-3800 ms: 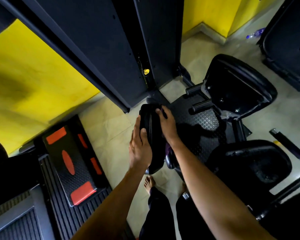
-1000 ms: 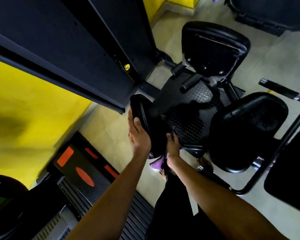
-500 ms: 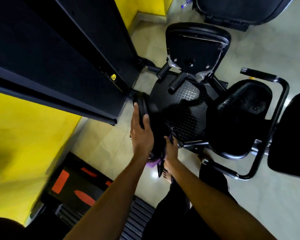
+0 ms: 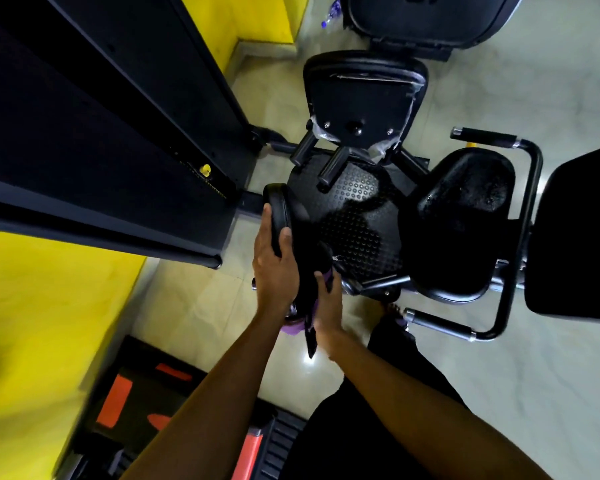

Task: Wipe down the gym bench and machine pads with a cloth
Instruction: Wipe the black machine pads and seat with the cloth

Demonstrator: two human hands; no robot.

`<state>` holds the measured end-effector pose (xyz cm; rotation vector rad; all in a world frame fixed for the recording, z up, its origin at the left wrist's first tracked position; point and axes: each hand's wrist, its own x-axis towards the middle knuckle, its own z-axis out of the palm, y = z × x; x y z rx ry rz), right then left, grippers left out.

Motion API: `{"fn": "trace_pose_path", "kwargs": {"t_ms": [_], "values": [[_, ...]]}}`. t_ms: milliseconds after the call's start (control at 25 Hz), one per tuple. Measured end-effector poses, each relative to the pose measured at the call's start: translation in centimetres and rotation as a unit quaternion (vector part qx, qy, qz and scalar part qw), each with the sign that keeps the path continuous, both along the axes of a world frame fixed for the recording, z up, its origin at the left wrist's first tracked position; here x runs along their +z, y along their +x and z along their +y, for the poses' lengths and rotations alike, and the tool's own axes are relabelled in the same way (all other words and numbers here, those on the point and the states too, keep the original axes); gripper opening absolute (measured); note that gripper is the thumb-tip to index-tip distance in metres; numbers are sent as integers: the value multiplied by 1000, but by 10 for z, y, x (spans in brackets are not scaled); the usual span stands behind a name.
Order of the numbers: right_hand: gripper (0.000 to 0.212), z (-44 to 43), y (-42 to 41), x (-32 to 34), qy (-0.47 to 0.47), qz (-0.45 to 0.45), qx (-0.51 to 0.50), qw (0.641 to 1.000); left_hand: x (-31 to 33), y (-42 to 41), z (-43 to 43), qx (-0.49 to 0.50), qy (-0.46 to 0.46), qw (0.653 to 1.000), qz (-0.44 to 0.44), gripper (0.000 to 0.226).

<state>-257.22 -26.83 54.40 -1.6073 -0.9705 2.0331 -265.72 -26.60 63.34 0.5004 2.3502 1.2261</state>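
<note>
1. The left hand point(image 4: 274, 268) gripped the narrow pad point(image 4: 278, 209) from its outer side. The fingers lay up along the outer edge and the thumb was hooked over the rim facing the person.
2. The right hand point(image 4: 327, 303) sat against the low end of that pad on its inner side, fingers curled round a purple cloth point(image 4: 293, 329). The cloth was bunched between hand and pad, with a purple fold showing under the pad's bottom end. A dark strip hung down there too; I could not tell whether it belonged to the cloth.
3. The studded footplate point(image 4: 357, 216) lay just beside the pad's inner side, its near edge hidden behind the pad.
4. Across the footplate from the pad stood the seat pad point(image 4: 461, 220), well apart from it, ringed on its far side by a bent handle frame point(image 4: 531, 202).
5. Beyond the pad's top end, farther from the person, the back pad point(image 4: 364, 95) stood on its post.
6. The weight-stack tower point(image 4: 118, 133) rose on the pad's outer side, its base corner near the pad's top end.
7. Pale bare floor point(image 4: 205, 306) opened out from the pad's outer side below the left wrist, running to the yellow wall point(image 4: 32, 306) and an orange-marked platform point(image 4: 136, 400).
</note>
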Motion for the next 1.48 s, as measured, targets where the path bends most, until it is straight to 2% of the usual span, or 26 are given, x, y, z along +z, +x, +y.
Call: {"fn": "trace_pose_path", "kwargs": {"t_ms": [160,240,360,400,480,560,680,760,960,1120,1280,1480], "values": [[50,32,-13,-57,-94,-25,14,995,1,-7,2,-28,2,1000,15,48],[48,32,-25,-29,-27,-32,11,999,1,-12,2,-38,-1,999,20,47],[51,22,-36,32,129,15,22,991,1,-19,4,-61,-20,997,37,48],[54,19,-37,40,146,22,22,989,1,-21,5,-71,-27,997,34,48],[58,26,-40,37,164,36,23,986,1,-24,4,-78,-31,996,29,48],[63,51,-50,5,157,5,20,987,3,-28,8,-97,-32,995,15,48],[66,91,-56,-46,64,-52,73,994,1,-35,9,-117,-35,992,-8,49],[55,106,-53,-30,42,-76,109,990,1,-38,8,-119,-38,992,-30,48],[46,140,-56,29,119,-62,153,979,16,-66,15,-131,-28,985,-112,46],[47,185,-65,56,165,-39,172,970,10,-95,52,-112,-38,991,-64,39],[47,214,-55,74,176,-58,124,975,1,-109,116,-124,-30,991,-30,36],[46,230,-35,79,162,-76,63,982,8,-106,202,-173,-26,982,-66,50]]}}
